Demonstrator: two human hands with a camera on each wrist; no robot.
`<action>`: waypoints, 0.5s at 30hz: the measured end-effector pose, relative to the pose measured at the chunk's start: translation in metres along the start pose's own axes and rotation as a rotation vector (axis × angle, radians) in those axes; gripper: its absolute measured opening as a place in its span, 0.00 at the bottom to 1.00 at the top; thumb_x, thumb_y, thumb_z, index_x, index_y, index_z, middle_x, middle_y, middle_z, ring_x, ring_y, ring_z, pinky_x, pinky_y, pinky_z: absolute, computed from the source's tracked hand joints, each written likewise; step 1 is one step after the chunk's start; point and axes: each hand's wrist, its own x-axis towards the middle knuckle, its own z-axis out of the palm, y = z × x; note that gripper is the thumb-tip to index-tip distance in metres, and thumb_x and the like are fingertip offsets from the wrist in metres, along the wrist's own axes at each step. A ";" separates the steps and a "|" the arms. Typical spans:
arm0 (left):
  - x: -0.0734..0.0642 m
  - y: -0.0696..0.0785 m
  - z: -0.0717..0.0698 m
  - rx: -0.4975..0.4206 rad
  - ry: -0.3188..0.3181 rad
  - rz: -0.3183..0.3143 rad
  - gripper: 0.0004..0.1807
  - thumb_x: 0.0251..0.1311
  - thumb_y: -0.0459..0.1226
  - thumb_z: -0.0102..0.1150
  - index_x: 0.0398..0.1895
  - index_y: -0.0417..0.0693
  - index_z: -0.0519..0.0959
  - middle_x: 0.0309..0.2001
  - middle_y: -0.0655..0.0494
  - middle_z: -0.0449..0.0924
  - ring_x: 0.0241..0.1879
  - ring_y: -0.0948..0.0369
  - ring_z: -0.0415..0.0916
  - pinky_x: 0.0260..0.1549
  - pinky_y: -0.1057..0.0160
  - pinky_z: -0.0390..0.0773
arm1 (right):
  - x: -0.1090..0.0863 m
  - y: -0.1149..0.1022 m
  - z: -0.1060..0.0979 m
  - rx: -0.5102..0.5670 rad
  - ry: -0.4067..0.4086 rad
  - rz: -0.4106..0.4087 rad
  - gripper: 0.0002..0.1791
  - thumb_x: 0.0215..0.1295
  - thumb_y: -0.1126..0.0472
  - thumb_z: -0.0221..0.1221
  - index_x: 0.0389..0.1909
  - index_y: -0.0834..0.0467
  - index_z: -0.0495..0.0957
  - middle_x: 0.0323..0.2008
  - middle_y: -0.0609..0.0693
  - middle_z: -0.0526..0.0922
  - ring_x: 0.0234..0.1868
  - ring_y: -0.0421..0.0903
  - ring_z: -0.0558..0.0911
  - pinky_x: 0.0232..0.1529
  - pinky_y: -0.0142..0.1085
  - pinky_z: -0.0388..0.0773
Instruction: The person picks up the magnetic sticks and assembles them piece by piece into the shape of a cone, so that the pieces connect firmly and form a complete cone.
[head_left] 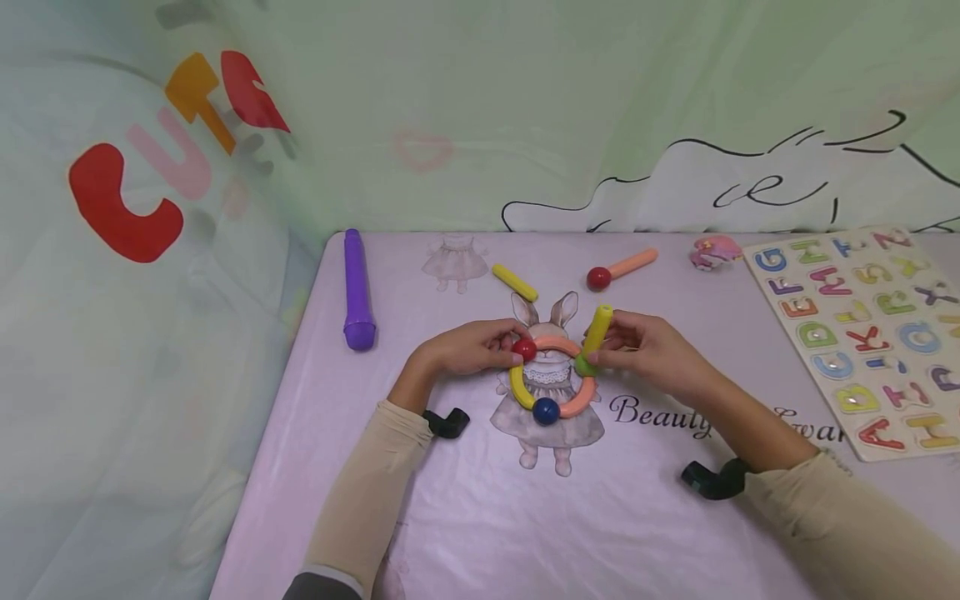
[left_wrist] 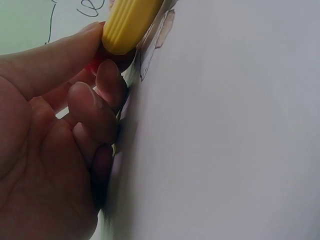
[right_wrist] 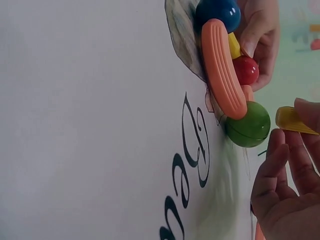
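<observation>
A ring of curved rods and balls lies flat on the table. Two orange rods (head_left: 557,343) and one yellow curved rod (head_left: 519,388) join a red ball (head_left: 524,349), a blue ball (head_left: 546,411) and a green ball (right_wrist: 248,124). On the ring's left side, my left hand (head_left: 480,347) pinches the red ball between thumb and fingers. My right hand (head_left: 651,354) holds a straight yellow rod (head_left: 597,330) upright at the green ball. In the right wrist view a small gap shows between this rod's end and the green ball.
Behind the ring lie another yellow rod (head_left: 515,282) and a red ball (head_left: 598,278) joined to an orange rod (head_left: 634,263). A purple microphone-shaped toy (head_left: 359,292) is at left. At right are a pink figure (head_left: 715,252) and a letter puzzle board (head_left: 825,333).
</observation>
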 end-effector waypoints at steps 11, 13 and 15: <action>0.001 -0.002 0.000 0.019 0.003 0.008 0.15 0.71 0.42 0.61 0.58 0.58 0.77 0.35 0.59 0.70 0.35 0.65 0.66 0.39 0.68 0.66 | 0.001 0.002 0.004 -0.114 0.016 -0.071 0.15 0.61 0.53 0.72 0.46 0.51 0.80 0.36 0.51 0.82 0.43 0.51 0.76 0.43 0.36 0.77; 0.001 -0.002 0.000 0.017 0.003 0.012 0.15 0.71 0.42 0.61 0.58 0.58 0.77 0.35 0.59 0.70 0.35 0.65 0.66 0.39 0.68 0.66 | 0.001 0.002 0.004 -0.151 0.008 -0.079 0.15 0.60 0.54 0.73 0.44 0.51 0.80 0.35 0.50 0.82 0.42 0.50 0.76 0.43 0.37 0.77; 0.001 -0.002 0.000 0.015 0.003 0.014 0.15 0.71 0.42 0.61 0.59 0.57 0.77 0.35 0.59 0.70 0.35 0.65 0.66 0.39 0.68 0.66 | 0.002 0.002 0.003 -0.163 0.001 -0.090 0.15 0.60 0.56 0.73 0.45 0.51 0.81 0.35 0.50 0.82 0.42 0.50 0.76 0.44 0.37 0.77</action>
